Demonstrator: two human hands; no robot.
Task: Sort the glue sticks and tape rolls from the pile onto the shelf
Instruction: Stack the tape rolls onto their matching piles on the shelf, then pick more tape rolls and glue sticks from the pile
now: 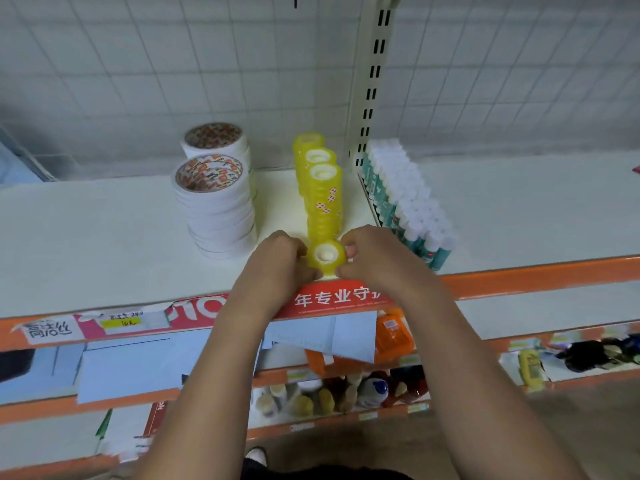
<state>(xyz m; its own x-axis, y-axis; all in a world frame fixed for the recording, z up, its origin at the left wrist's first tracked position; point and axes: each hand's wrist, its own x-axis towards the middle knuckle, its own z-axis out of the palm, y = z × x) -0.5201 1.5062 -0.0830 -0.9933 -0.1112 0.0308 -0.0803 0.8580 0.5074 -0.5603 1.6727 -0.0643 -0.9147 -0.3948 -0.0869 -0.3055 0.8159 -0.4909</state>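
1. Head view: the white shelf (104,230) carries a row of yellow tape stacks (323,188) running front to back.
2. At the near end of that row, by the orange front lip, stands the front yellow stack (326,256). The left hand (277,261) and right hand (377,261) pinch it from either side, fingers curled in against it.
3. Left of the row stand two towers of white tape rolls (214,202), one behind the other.
4. Right of the row stands a packed block of white-capped glue sticks (405,199), all upright.
5. Behind the row and to its right rises the slotted upright (372,84).
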